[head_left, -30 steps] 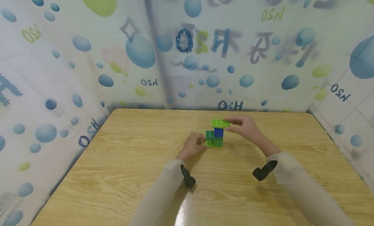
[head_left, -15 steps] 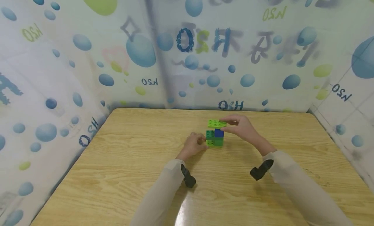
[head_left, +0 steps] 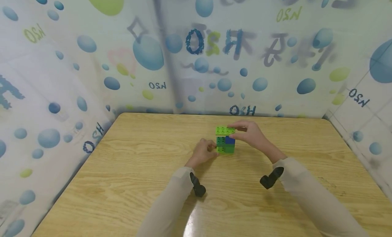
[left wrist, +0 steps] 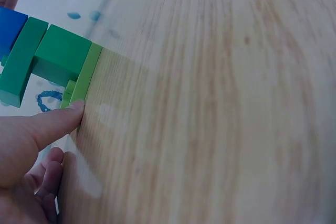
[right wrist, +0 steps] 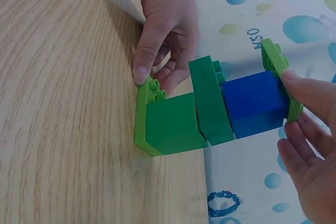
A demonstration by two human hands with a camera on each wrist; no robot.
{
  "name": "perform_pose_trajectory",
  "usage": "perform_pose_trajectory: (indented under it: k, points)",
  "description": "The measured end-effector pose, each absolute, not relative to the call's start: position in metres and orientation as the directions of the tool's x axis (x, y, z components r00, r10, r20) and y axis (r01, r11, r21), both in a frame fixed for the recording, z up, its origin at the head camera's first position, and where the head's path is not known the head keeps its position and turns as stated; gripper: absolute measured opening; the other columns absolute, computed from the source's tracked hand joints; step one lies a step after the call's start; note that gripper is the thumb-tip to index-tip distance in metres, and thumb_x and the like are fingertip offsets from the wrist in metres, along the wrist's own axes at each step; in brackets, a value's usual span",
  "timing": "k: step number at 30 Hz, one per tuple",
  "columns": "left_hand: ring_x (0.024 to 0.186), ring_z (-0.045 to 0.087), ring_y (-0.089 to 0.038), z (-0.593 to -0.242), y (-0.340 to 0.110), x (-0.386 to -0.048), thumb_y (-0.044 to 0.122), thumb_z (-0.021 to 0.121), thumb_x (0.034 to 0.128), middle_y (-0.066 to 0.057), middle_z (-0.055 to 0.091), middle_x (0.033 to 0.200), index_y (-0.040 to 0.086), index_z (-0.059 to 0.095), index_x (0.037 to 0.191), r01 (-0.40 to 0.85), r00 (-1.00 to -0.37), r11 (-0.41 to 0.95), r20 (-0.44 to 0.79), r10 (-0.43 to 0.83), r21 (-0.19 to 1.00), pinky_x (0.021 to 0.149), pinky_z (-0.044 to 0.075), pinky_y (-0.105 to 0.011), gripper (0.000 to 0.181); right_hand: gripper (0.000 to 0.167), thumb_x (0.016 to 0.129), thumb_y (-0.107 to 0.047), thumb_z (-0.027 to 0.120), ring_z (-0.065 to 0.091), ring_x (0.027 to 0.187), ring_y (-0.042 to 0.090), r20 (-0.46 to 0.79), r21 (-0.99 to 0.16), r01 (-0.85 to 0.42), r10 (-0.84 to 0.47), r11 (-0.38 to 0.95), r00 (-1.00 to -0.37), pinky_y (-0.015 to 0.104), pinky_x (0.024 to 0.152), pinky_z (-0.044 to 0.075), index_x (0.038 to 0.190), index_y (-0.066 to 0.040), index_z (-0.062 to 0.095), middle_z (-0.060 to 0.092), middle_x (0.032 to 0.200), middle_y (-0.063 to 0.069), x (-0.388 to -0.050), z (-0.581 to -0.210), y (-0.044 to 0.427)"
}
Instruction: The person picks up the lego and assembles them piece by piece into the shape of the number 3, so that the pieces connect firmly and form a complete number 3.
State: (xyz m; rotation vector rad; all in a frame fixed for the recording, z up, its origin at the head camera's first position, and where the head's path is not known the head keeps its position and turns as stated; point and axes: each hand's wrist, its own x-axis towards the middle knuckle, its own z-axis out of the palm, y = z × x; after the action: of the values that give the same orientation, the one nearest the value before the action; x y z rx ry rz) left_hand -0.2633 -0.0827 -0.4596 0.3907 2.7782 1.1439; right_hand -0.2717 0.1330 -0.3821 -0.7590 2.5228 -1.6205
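A small tower of toy building bricks stands on the wooden table. From the bottom up come a flat lime brick point(right wrist: 140, 121), a green block point(right wrist: 176, 124), a flat dark-green brick point(right wrist: 211, 100) and a blue block point(right wrist: 254, 103). My left hand point(head_left: 203, 151) grips the studded left end of the bottom lime brick, thumb point(left wrist: 58, 121) on its edge. My right hand point(head_left: 251, 134) pinches another flat lime brick point(head_left: 223, 130) at its right end, over the blue block. In the right wrist view this top brick is against or very near the blue block; I cannot tell whether it is pressed down.
The wooden table point(head_left: 128, 182) reaches back to a wall covering point(head_left: 171, 77) printed with blue and green spots. Each wrist carries a black camera mount point(head_left: 197, 185). The tower stands near the table's far half.
My right hand has moved left and slightly down with the top lime brick, which now lines up above the tower. My left hand has stayed at the base.
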Motion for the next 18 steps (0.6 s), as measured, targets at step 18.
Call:
perform_pose_trajectory:
  k: [18]
  points:
    - [0.090, 0.044, -0.020, -0.459, -0.083, -0.262, 0.019, 0.074, 0.0783, -0.006, 0.047, 0.100, 0.009, 0.064, 0.104, 0.188, -0.961, 0.673, -0.007, 0.275, 0.716, 0.076, 0.038, -0.033, 0.030, 0.039, 0.082, -0.015, 0.070, 0.057, 0.101, 0.024, 0.217, -0.882, -0.354, -0.398, 0.311, -0.891, 0.032, 0.081, 0.048, 0.118, -0.002, 0.061, 0.055, 0.108, 0.012, -0.270, -0.388, 0.134]
